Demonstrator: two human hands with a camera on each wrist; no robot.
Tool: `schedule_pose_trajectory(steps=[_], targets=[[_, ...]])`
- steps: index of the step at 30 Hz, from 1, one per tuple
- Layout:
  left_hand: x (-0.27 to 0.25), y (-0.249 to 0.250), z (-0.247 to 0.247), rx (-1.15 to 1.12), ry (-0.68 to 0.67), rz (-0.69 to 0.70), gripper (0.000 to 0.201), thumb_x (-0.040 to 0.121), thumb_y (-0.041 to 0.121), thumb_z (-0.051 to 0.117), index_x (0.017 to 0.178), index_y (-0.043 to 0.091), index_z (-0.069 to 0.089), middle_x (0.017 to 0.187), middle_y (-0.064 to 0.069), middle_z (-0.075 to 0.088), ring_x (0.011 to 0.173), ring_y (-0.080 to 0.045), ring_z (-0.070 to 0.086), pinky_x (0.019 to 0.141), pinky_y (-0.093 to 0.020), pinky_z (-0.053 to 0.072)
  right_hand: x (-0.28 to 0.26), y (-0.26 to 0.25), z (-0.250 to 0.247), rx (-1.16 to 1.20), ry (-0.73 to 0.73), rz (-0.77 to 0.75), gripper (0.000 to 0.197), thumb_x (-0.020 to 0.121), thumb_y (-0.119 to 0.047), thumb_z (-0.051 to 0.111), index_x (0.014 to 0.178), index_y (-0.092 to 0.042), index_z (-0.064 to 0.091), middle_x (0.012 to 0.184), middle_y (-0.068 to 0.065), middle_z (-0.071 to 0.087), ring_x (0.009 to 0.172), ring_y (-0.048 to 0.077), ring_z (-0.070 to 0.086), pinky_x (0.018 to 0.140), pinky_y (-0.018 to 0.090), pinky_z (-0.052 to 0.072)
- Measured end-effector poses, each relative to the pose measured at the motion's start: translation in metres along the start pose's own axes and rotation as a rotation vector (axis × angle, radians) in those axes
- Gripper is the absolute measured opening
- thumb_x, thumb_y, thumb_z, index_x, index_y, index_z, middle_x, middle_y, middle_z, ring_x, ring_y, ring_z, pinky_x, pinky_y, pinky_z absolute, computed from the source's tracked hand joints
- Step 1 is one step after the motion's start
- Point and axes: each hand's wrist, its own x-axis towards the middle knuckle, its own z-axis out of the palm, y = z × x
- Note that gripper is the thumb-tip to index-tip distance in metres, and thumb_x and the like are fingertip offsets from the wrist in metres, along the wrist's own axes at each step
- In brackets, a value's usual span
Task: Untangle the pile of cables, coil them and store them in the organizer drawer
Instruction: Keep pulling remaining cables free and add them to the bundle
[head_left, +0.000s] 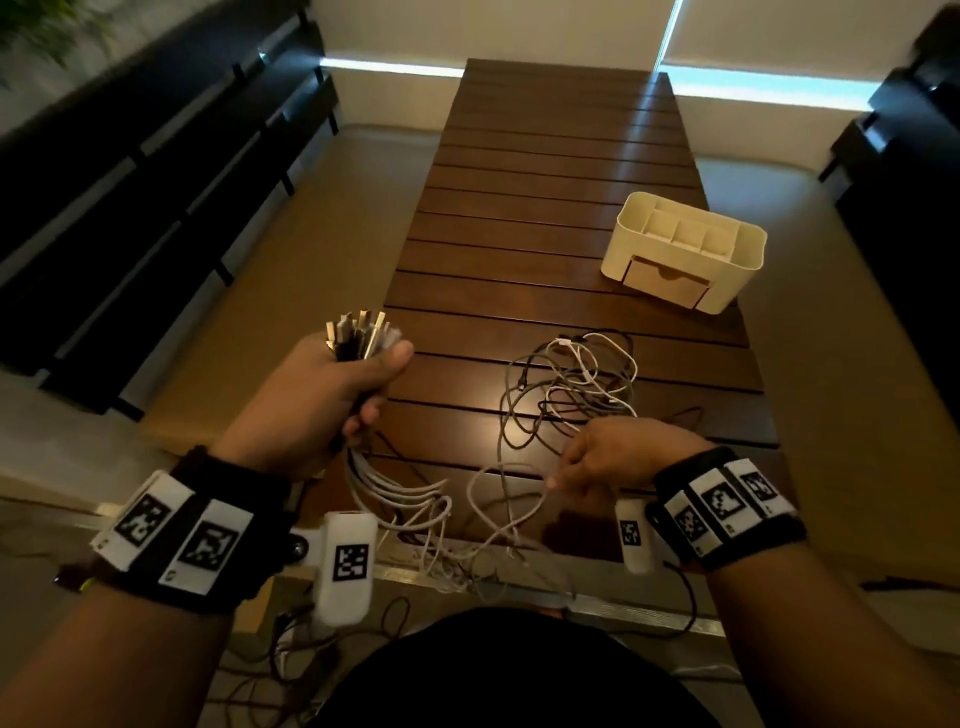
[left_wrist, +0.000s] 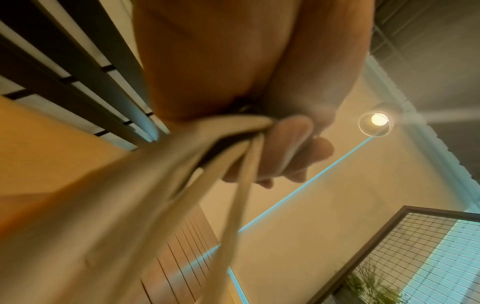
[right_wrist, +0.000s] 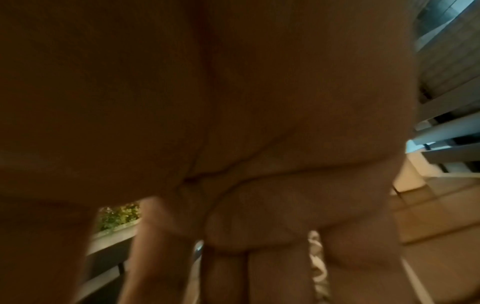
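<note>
**Both hands on cables, drawer closed**

Left hand (head_left: 317, 395) fists a bundle of plug ends (head_left: 358, 332), lower left. Right hand (head_left: 623, 457) pinches one white cable (head_left: 498, 499); fingertips hidden. Tangled pile (head_left: 566, 384) centre. Organizer (head_left: 685, 249) upper right. Wrist views blurred.

organizer (head_left: 685, 254) on table (head_left: 561, 156) far right, cable tangle (head_left: 566, 384) before it, near edge

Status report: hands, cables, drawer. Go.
Left hand grips a bunch of cable ends. Right hand pinches one white cable. Tangle on table, still knotted. Organizer drawer shut.
</note>
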Motion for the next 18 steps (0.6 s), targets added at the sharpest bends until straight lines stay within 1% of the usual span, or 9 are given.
schedule_pose_trajectory(steps=[2, 3, 4, 6, 8, 12, 14, 16, 18], targets=[[0.001, -0.002, -0.003, 0.006, -0.028, 0.01, 0.029, 0.084, 0.033, 0.066, 0.099, 0.009, 0.057, 0.052, -0.004, 0.04, 0.038, -0.012, 0.032, 0.045, -0.023, 0.028, 0.012, 0.0, 0.01, 0.015, 0.141, 0.013, 0.027, 0.095, -0.05, 0.06, 0.092, -0.026, 0.073, 0.084, -0.009, 0.072, 0.081, 0.007, 0.067, 0.071, 0.028, 0.05], [0.002, -0.003, -0.004, 0.008, -0.039, 0.012, 0.03, 0.083, 0.035, 0.066, 0.097, 0.01, 0.057, 0.052, -0.003, 0.04, 0.038, -0.012, 0.032, 0.045, -0.023, 0.028, 0.019, -0.001, 0.016, 0.07, 0.197, 0.011, 0.021, 0.096, -0.046, 0.061, 0.097, -0.028, 0.072, 0.088, -0.009, 0.071, 0.082, 0.006, 0.066, 0.071, 0.027, 0.049], [0.003, -0.005, -0.005, 0.01, -0.046, 0.012, 0.03, 0.081, 0.036, 0.067, 0.095, 0.011, 0.058, 0.052, -0.003, 0.04, 0.038, -0.011, 0.032, 0.046, -0.023, 0.028, 0.027, -0.002, 0.023, 0.119, 0.22, 0.017, 0.017, 0.095, -0.041, 0.063, 0.104, -0.029, 0.07, 0.095, -0.009, 0.07, 0.086, 0.006, 0.067, 0.075, 0.027, 0.051], [0.004, -0.008, -0.006, 0.002, -0.054, 0.006, 0.027, 0.08, 0.036, 0.067, 0.09, 0.013, 0.058, 0.051, -0.002, 0.041, 0.038, -0.012, 0.032, 0.048, -0.024, 0.027, 0.045, -0.002, 0.037, 0.114, 0.217, 0.041, 0.029, 0.091, -0.038, 0.068, 0.118, -0.031, 0.063, 0.111, -0.007, 0.067, 0.1, 0.011, 0.064, 0.089, 0.033, 0.053], [0.006, -0.011, -0.007, -0.01, -0.056, 0.006, 0.021, 0.083, 0.034, 0.067, 0.086, 0.016, 0.057, 0.051, -0.001, 0.042, 0.039, -0.012, 0.032, 0.051, -0.025, 0.027, 0.059, -0.001, 0.049, 0.036, 0.204, 0.07, 0.037, 0.088, -0.038, 0.072, 0.123, -0.031, 0.063, 0.119, -0.007, 0.063, 0.11, 0.015, 0.059, 0.096, 0.037, 0.051], [0.01, -0.015, -0.011, -0.01, -0.041, 0.022, 0.013, 0.091, 0.027, 0.065, 0.086, 0.017, 0.058, 0.051, -0.002, 0.043, 0.04, -0.013, 0.033, 0.052, -0.025, 0.029, 0.069, 0.005, 0.06, 0.017, 0.227, 0.064, 0.017, 0.09, -0.037, 0.07, 0.102, -0.025, 0.073, 0.097, -0.008, 0.066, 0.098, 0.015, 0.062, 0.084, 0.032, 0.053], [0.011, -0.018, -0.013, 0.001, -0.039, 0.027, 0.014, 0.093, 0.027, 0.065, 0.085, 0.018, 0.058, 0.051, -0.002, 0.044, 0.04, -0.014, 0.034, 0.049, -0.025, 0.03, 0.069, 0.004, 0.06, 0.045, 0.212, 0.088, 0.021, 0.091, -0.043, 0.068, 0.1, -0.024, 0.072, 0.095, -0.006, 0.066, 0.093, 0.014, 0.064, 0.082, 0.032, 0.054], [0.011, -0.022, -0.012, 0.011, -0.041, 0.027, 0.014, 0.094, 0.027, 0.064, 0.084, 0.019, 0.059, 0.051, -0.002, 0.045, 0.04, -0.013, 0.035, 0.046, -0.025, 0.031, 0.069, 0.002, 0.06, 0.038, 0.201, 0.104, 0.028, 0.09, -0.05, 0.066, 0.101, -0.024, 0.07, 0.097, -0.004, 0.068, 0.091, 0.013, 0.064, 0.086, 0.036, 0.056], [0.011, -0.025, -0.009, 0.014, -0.043, 0.027, 0.014, 0.093, 0.028, 0.064, 0.084, 0.019, 0.059, 0.05, -0.001, 0.045, 0.039, -0.012, 0.035, 0.042, -0.023, 0.032, 0.073, 0.002, 0.062, 0.058, 0.238, 0.094, 0.028, 0.089, -0.053, 0.066, 0.097, -0.026, 0.069, 0.094, -0.005, 0.069, 0.088, 0.013, 0.066, 0.087, 0.039, 0.057]])
